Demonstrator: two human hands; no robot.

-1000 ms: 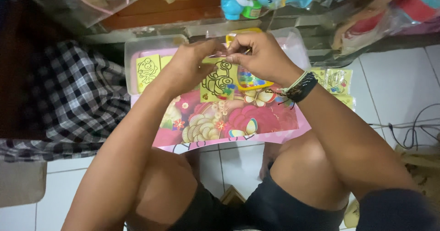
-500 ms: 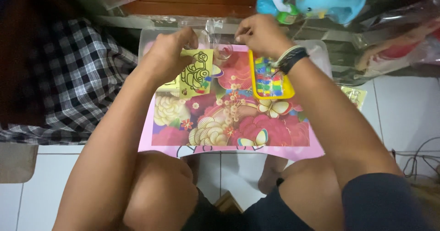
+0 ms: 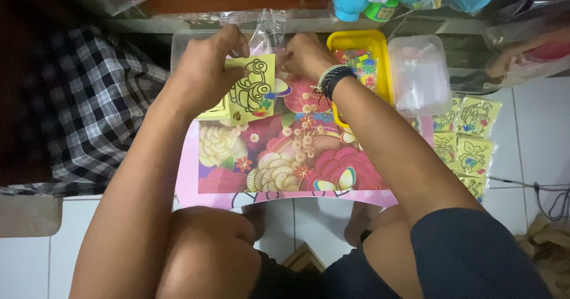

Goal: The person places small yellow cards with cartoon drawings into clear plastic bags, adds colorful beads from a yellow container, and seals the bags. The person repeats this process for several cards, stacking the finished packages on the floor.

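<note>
floor (image 3: 29, 257): white tile; the person squats over it, knees at the lower edge of the view

checked cloth (image 3: 89, 97): lies at the left, beside the work area

mat (image 3: 285, 168): pink, floral print, laid flat as the surface; it keeps the small parts off the tile and within reach of both hands

clear box (image 3: 418, 73): stands at the right, just beside the tray

tray (image 3: 356, 38): yellow, holds small coloured pieces; it sits touching the mat's upper right corner, close to the right hand, probably for short reach

card stack (image 3: 469, 138): yellow cards in clear sleeves, right of the mat, apart from the work

left hand (image 3: 205, 67): grip closed on the card (image 3: 252, 88), thumb and fingers pinching its upper left corner; the card is yellow with a black outline drawing and hangs above the mat's upper left part, held upright enough to slide

right hand (image 3: 306, 55): grip closed on the bag (image 3: 267, 29), a small clear sleeve just above the card; the pinch appears to hold the bag's mouth steady against the card's top edge

wristbands (image 3: 332, 79): dark and pale bands on the right wrist
</note>
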